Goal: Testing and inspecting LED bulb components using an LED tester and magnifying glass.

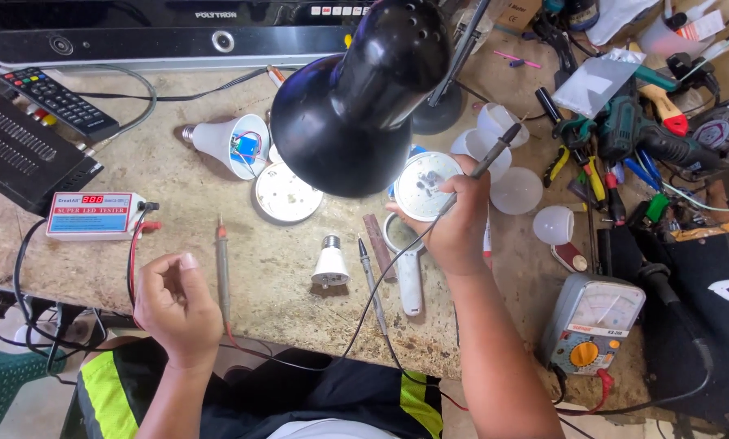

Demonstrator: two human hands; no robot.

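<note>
The right hand point(455, 232) is clamped on two things at once: the round white LED board point(424, 185), pinched at its rim, and a black soldering iron point(494, 153) whose tip points up and away past the board. The board sits just below the shade of the black desk lamp point(356, 106), above the magnifying glass point(403, 260) on the bench. The left hand point(176, 307) hovers near the bench edge, fingers curled loosely together and holding nothing, just beside the red test probe point(222, 264). The black probe point(370, 276) lies between the small bulb base point(330, 267) and the magnifier. For a clean step, judged from this layout — hold the board face flat under the lamp, keep the iron tip clear of the probe leads, and keep each probe within reach
</note>
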